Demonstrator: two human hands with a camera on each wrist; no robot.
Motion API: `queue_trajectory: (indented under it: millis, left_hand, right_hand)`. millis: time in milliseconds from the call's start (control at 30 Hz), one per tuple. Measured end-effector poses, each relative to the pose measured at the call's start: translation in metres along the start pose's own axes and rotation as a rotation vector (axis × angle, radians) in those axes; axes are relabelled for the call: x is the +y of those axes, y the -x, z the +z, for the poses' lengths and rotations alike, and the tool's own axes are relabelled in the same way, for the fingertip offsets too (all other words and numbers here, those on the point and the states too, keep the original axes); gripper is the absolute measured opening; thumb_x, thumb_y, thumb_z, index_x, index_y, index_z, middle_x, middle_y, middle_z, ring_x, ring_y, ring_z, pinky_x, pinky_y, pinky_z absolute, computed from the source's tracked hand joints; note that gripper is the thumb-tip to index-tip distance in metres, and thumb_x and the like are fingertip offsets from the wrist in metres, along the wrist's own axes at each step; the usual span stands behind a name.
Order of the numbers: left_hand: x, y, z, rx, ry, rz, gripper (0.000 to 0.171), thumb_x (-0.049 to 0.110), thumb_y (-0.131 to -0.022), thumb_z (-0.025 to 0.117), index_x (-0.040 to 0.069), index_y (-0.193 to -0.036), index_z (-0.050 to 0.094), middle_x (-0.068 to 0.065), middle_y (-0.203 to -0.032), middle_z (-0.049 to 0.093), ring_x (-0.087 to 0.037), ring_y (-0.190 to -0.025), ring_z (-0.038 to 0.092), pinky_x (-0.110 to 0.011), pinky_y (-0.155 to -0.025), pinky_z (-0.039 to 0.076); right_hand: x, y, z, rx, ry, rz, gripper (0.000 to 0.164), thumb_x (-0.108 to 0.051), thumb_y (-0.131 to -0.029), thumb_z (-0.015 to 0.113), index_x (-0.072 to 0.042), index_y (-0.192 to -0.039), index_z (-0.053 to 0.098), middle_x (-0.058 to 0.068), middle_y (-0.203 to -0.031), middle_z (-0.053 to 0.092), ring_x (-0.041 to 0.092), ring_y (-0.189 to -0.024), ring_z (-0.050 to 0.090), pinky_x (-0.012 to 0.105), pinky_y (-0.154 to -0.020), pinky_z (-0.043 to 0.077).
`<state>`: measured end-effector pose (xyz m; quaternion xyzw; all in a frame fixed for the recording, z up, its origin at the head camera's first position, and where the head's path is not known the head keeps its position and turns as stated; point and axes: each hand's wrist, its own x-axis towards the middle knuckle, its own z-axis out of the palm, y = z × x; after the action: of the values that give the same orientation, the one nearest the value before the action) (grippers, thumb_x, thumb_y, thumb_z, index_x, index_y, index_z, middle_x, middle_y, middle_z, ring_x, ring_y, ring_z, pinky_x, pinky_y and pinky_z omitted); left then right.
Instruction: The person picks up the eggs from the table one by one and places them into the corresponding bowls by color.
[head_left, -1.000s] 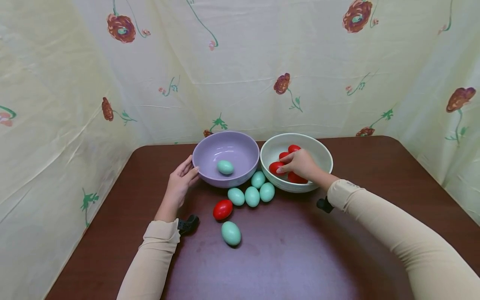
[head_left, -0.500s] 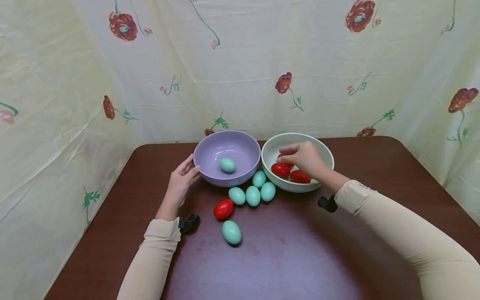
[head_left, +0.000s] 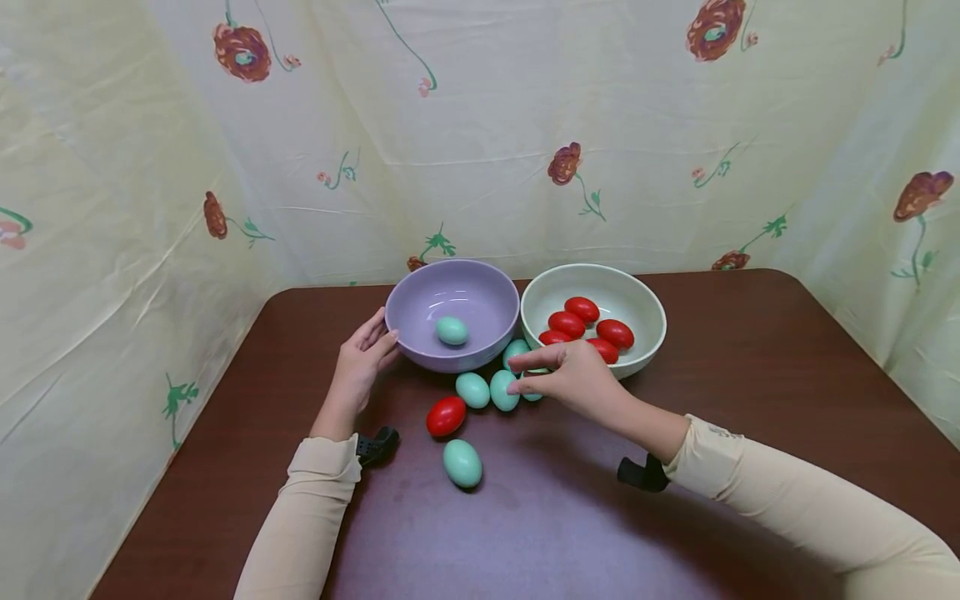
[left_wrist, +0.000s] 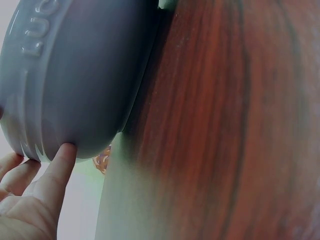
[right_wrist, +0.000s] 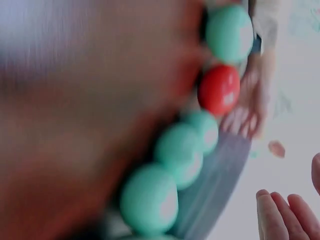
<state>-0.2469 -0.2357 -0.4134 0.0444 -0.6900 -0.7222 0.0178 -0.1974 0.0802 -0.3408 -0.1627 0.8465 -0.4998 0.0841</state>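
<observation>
My left hand (head_left: 356, 367) touches the outer left side of a glossy purple bowl (head_left: 483, 296); its extended fingertips (left_wrist: 64, 152) lie against the wall in the left wrist view. One mint-green egg (head_left: 452, 331) sits inside. My right hand (head_left: 577, 379) hovers over a cluster of mint-green eggs (head_left: 504, 391), thumb and fingers apart with nothing between them, partly covering some of them. Behind it, a pale green bowl (head_left: 630, 292) holds several red eggs (head_left: 582, 310). Its fingers (right_wrist: 272, 215) show at the lower right of the right wrist view.
A red egg (head_left: 446, 417) and another mint-green egg (head_left: 462, 464) lie on the dark brown table (head_left: 720, 358) nearer the front. The two bowls stand side by side at the back, close to a floral curtain (head_left: 480, 150).
My right hand has risen out of the pale green bowl, leaving red eggs there, and moved left and nearer, over the mint-green eggs. The left hand stays at the purple bowl.
</observation>
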Motion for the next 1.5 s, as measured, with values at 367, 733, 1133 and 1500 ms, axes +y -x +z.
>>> queue_trajectory:
  millis: [367,733,1133,1500]
  left_hand:
    - [0.001,0.003,0.0,-0.013,-0.004,-0.006,0.06,0.018,-0.091,0.06,0.019,-0.145,0.033,-0.004,-0.151,0.03,-0.019,-0.134,0.038,-0.034,-0.098,0.045]
    - [0.001,0.005,-0.002,0.002,0.028,0.002,0.059,0.015,-0.091,0.058,0.015,-0.145,0.033,-0.006,-0.151,0.03,-0.02,-0.134,0.037,-0.033,-0.096,0.045]
    - [0.003,0.005,0.0,-0.005,0.019,0.004,0.059,0.015,-0.091,0.058,0.015,-0.145,0.033,-0.006,-0.151,0.03,-0.019,-0.134,0.037,-0.034,-0.096,0.045]
    - [0.003,0.003,0.006,-0.013,0.025,0.007,0.059,0.014,-0.091,0.058,0.015,-0.145,0.033,-0.006,-0.15,0.031,-0.019,-0.133,0.039,-0.033,-0.096,0.045]
  right_hand:
    - [0.009,0.015,0.035,-0.101,-0.057,0.019,0.043,-0.034,-0.067,0.082,-0.013,-0.103,0.073,0.0,-0.095,0.073,0.018,-0.098,0.065,0.018,-0.077,0.053]
    - [0.014,0.015,0.055,-0.194,-0.086,0.016,0.036,-0.029,-0.069,0.082,-0.015,-0.101,0.074,0.004,-0.091,0.073,0.01,-0.089,0.066,0.019,-0.07,0.053]
    - [0.023,0.018,0.071,-0.251,-0.059,0.014,0.041,-0.029,-0.066,0.083,-0.011,-0.102,0.073,0.001,-0.094,0.073,0.011,-0.09,0.067,0.017,-0.073,0.052]
    - [0.021,0.022,0.074,-0.284,-0.017,0.01,0.045,-0.024,-0.065,0.084,-0.008,-0.106,0.071,0.003,-0.099,0.072,0.02,-0.096,0.067,0.025,-0.081,0.055]
